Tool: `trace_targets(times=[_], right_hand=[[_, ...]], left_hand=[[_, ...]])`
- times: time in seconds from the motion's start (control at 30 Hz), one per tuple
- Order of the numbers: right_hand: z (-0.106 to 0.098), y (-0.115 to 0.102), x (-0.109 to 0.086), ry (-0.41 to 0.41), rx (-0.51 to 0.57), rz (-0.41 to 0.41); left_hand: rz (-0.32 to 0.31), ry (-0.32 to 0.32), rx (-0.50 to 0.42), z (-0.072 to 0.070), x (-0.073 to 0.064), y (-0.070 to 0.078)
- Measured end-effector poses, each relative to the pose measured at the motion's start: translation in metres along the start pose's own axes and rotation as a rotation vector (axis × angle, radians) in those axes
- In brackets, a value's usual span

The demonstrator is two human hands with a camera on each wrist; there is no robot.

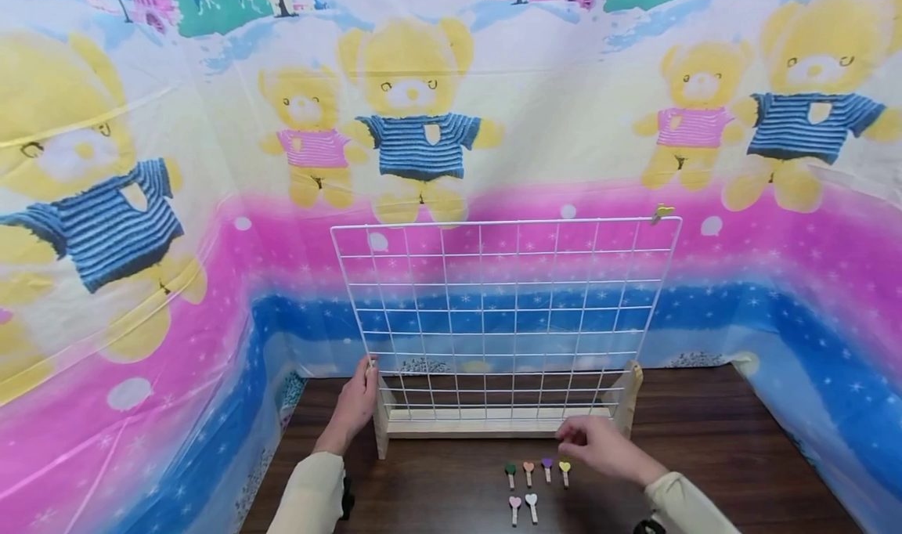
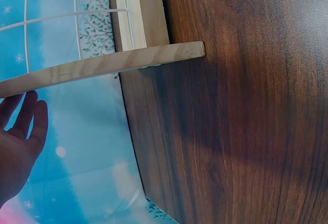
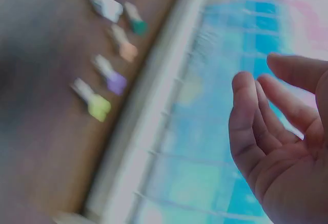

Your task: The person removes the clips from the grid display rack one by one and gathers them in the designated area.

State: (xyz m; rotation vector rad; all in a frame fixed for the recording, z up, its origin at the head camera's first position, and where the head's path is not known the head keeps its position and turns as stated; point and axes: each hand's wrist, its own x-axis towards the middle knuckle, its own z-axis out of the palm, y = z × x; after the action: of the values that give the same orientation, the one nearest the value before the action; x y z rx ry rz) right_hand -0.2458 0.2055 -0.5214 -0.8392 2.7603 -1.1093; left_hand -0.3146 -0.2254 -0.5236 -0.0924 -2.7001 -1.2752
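My left hand [image 1: 355,405] touches the left wooden upright [image 2: 128,59] of a stand that holds a white wire grid [image 1: 499,310]. In the left wrist view, relaxed fingers [image 2: 40,116] meet its outer side; the thumb is hidden there. My right hand [image 1: 604,446] hovers in front of the crossbar, its fingers loosely bent with nothing between them. Just left of it lie small wooden clothespins with heart tops: green [image 1: 510,470], orange [image 1: 528,469], purple [image 1: 546,467], yellow [image 1: 564,469], pink [image 1: 515,504] and white [image 1: 532,500]. Another yellow-topped clothespin [image 1: 661,213] sits on the grid's top edge near its right corner.
Everything stands on a dark wood-grain table [image 1: 437,487]. The pale wooden crossbar [image 1: 486,426] joins the stand's left upright to its right upright [image 1: 630,393]. A cloth printed with bears [image 1: 423,127] hangs behind and along both sides of the table.
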Motion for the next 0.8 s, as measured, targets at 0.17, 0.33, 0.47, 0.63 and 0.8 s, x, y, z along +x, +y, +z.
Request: trace_targets(times=[0.17,0.33,0.47,0.63,0.8], right_hand=[[-0.047,-0.022,0.002,0.018,-0.045,-0.017],[-0.089,-0.040,0.005,0.061,-0.104,-0.047],[-0.119,-0.054,0.007,0.128,-0.161,-0.092],[-0.149,-0.070,0.008,0.229,-0.245,-0.093],[-0.174,-0.079,0.007,0.314,-0.293,-0.079]], left_hand=[[-0.004,-0.001,0.006,0.000,0.000,-0.001],[-0.004,0.007,0.010,0.002,0.001,-0.001],[-0.002,0.009,0.005,0.002,0.002,-0.001],[0.000,0.011,-0.001,0.002,0.002,-0.002],[0.000,0.007,0.008,0.002,0.003,-0.002]])
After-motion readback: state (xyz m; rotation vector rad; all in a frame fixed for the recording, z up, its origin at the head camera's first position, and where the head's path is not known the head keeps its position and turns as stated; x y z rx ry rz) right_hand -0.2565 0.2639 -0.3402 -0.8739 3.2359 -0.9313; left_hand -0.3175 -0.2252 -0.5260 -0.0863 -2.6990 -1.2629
